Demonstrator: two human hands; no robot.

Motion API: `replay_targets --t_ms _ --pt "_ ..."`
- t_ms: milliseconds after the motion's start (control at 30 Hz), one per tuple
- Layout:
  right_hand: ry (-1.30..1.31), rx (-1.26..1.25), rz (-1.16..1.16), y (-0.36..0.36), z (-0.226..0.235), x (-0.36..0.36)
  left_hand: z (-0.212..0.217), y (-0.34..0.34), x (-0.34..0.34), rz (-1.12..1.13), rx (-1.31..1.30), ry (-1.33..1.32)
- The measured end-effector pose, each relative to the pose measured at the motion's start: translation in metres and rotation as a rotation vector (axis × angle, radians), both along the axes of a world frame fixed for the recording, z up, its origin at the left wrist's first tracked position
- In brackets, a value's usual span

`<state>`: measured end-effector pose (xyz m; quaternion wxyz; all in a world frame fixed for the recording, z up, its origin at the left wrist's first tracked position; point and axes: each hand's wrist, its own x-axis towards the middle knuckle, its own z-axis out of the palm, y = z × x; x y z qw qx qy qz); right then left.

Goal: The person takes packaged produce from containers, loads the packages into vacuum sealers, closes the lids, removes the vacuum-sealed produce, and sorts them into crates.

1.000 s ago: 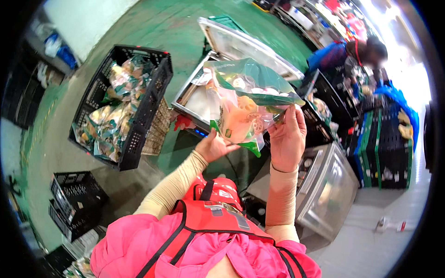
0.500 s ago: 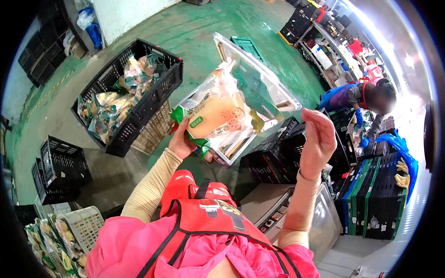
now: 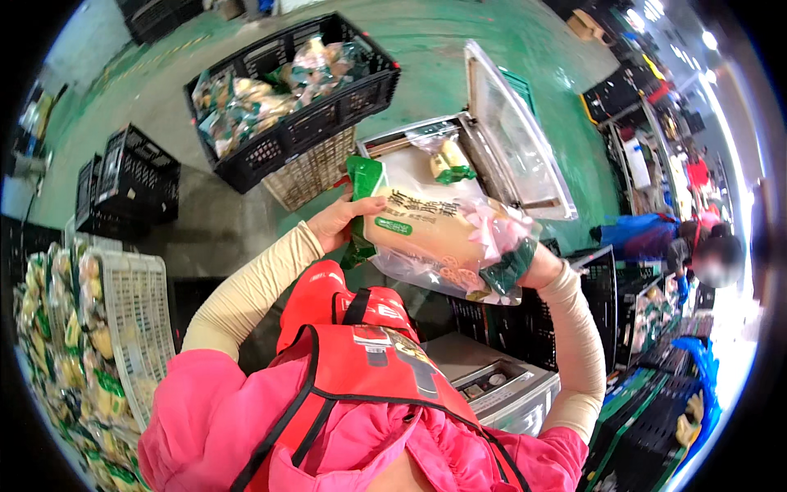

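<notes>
A clear printed plastic bag (image 3: 426,234) with green ends and a pale lotus root showing in it is stretched between my two hands. My left hand (image 3: 338,221) grips its green left end, thumb on top. At the bag's right end is my right hand (image 3: 539,266), closed on it, with most fingers hidden behind the plastic. Just beyond the bag stands a vacuum sealer (image 3: 398,143) with its clear-windowed lid (image 3: 525,139) raised. Inside its chamber lies a smaller bag with pale pieces (image 3: 451,161).
Ahead left, a black crate (image 3: 307,111) of filled bags rests on a beige crate (image 3: 307,172). Black crates (image 3: 139,180) stand farther left. A white crate (image 3: 135,320) beside bagged goods is near left. Another person (image 3: 697,246) bends over crates at right.
My right hand has come down from its raised, free position and taken the bag's right end. The bag has been drawn nearer me, uncovering the sealer's chamber. My view has shifted.
</notes>
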<state>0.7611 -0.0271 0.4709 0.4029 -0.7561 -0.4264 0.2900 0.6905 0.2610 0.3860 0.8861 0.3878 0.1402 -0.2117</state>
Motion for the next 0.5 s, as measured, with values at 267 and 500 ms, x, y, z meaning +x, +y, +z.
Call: replay_targets --t_ms 267,500 --pt "-0.338 0.177 0.069 -0.011 -0.041 -0.014 -0.006 0.021 -0.004 -0.164 0.236 -0.104" --pt "0.006 -0.144 0.218 -0.004 -0.036 -0.009 -0.009 0.003 -0.009 -0.302 0.593 -0.2"
